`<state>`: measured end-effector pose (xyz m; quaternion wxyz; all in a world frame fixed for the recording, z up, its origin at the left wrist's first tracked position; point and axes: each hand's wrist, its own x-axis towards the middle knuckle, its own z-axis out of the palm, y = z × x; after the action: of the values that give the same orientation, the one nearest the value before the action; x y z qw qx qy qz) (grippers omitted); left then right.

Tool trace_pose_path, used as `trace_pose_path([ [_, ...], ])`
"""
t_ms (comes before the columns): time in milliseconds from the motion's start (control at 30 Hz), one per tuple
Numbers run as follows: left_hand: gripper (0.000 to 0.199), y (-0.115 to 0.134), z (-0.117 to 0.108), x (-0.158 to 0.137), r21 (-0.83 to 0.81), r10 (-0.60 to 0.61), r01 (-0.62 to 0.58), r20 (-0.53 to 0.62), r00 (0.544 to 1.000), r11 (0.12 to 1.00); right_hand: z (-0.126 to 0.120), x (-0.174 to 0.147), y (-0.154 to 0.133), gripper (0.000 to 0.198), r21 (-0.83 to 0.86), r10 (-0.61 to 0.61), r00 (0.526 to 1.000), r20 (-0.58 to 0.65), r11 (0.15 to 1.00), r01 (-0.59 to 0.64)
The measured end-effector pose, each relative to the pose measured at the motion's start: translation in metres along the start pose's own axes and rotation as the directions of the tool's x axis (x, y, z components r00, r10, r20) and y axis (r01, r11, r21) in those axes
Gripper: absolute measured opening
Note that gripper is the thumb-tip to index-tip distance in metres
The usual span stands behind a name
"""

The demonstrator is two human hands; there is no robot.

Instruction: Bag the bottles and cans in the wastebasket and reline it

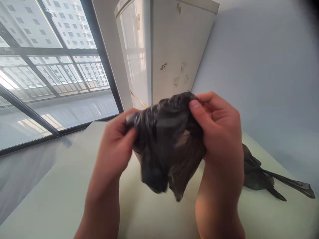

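A crumpled black plastic bag [164, 132] is stretched between my two hands, above a pale green tabletop [154, 215]. My left hand [116, 142] pinches its left end between thumb and fingers. At the upper right corner, my right hand [216, 122] grips the bag with the thumb on top and the fingers curled behind. The lower part of the bag hangs down loosely in two points. Slight motion blur softens the left hand and the bag's lower edge.
Another black plastic bag [259, 176] lies on the table at the right, partly behind my right forearm. Beyond the table stands a white refrigerator [174, 43] with worn patches. A glass window door [57, 66] is at the left, a plain wall [261, 66] at the right.
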<state>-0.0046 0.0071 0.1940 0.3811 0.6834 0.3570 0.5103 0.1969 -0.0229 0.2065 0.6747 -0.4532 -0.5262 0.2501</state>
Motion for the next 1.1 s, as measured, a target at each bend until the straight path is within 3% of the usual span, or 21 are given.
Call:
trace_pose_path([
  [133,0.015,-0.003,-0.014,0.003,-0.072,-0.070,0.055,-0.214,0.974,0.996,-0.018,0.010,0.012,0.020,-0.127,-0.027,0.985,-0.168,0.992,0.006],
  [233,0.019,-0.007,-0.017,0.005,-0.113,-0.081,0.047,-0.321,0.944,0.993,-0.029,0.019,0.023,0.017,-0.338,-0.169,0.939,-0.300,0.939,0.062],
  [367,0.023,-0.015,-0.017,0.008,-0.096,-0.075,0.045,-0.346,0.935,0.994,-0.031,0.024,0.027,0.005,-0.537,-0.324,0.873,-0.365,0.839,0.087],
  [500,0.028,-0.018,-0.015,0.010,-0.060,-0.103,0.088,-0.322,0.941,0.994,-0.016,0.003,0.001,0.020,-0.630,-0.467,0.793,-0.392,0.764,0.138],
  [533,0.029,-0.019,-0.013,0.011,-0.037,-0.111,0.105,-0.314,0.943,0.994,-0.011,-0.006,-0.008,0.011,-0.635,-0.485,0.793,-0.369,0.754,0.166],
  [567,0.030,-0.018,-0.011,0.011,-0.016,-0.116,0.116,-0.310,0.944,0.993,-0.006,-0.014,-0.016,0.006,-0.617,-0.469,0.831,-0.299,0.760,0.207],
  [633,0.031,-0.016,-0.008,0.011,-0.001,-0.119,0.125,-0.296,0.948,0.992,0.003,-0.028,-0.024,0.016,-0.508,-0.325,0.945,0.026,0.810,0.292],
  [667,0.029,-0.014,-0.006,0.011,-0.015,-0.114,0.114,-0.282,0.953,0.993,0.008,-0.032,-0.024,0.016,-0.456,-0.240,0.946,0.216,0.832,0.315],
  [733,0.023,-0.010,-0.003,0.011,-0.066,-0.087,0.072,-0.253,0.964,0.995,0.017,-0.033,-0.016,0.023,-0.425,-0.124,0.880,0.458,0.839,0.339],
  [833,0.015,-0.003,-0.003,0.009,-0.148,-0.058,0.027,-0.207,0.977,0.989,0.023,-0.024,0.000,0.005,-0.473,-0.064,0.863,0.501,0.815,0.335],
  [933,0.010,0.000,-0.007,0.006,-0.232,-0.081,0.050,-0.123,0.989,0.971,0.016,-0.015,0.001,0.016,-0.429,-0.045,0.900,0.434,0.868,0.250],
  [1033,0.013,-0.003,-0.010,0.004,-0.341,-0.129,0.103,-0.054,0.990,0.934,0.006,-0.014,-0.009,0.015,-0.370,-0.064,0.950,0.305,0.911,0.181],
  [1100,0.014,-0.007,-0.010,0.003,-0.406,-0.136,0.094,-0.076,0.988,0.909,0.005,-0.018,-0.013,0.013,-0.361,-0.048,0.935,0.351,0.914,0.182],
])
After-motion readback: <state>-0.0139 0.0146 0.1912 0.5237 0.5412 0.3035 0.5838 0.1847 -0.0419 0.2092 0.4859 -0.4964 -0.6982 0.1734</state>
